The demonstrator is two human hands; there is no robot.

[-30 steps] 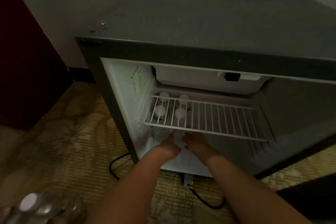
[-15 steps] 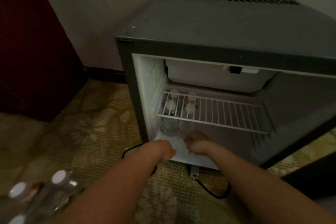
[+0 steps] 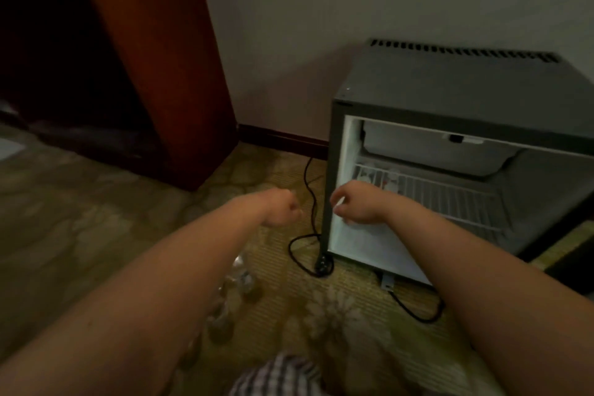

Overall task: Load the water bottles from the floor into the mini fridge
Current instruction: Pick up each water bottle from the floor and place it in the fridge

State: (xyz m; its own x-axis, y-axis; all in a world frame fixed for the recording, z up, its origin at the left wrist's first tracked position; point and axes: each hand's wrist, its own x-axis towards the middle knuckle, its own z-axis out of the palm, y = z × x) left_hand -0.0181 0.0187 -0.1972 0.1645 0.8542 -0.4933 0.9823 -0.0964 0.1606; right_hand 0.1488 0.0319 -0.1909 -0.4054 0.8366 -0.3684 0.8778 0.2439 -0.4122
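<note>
Both hands empty: left hand (image 3: 283, 210) curled, right hand (image 3: 353, 206) loosely apart before the mini fridge (image 3: 450, 106); reach left of it, grasping one floor water bottle (image 3: 244, 280) mid-body.

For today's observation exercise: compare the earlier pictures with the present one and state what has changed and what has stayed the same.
Both hands have pulled back out of the mini fridge. The left hand now hangs over the carpet beside it, and the right hand is at the opening, its grip empty. The view has swung left. Unchanged: the door is open, capped bottles stand under the wire shelf, and bottles on the floor wait.
</note>
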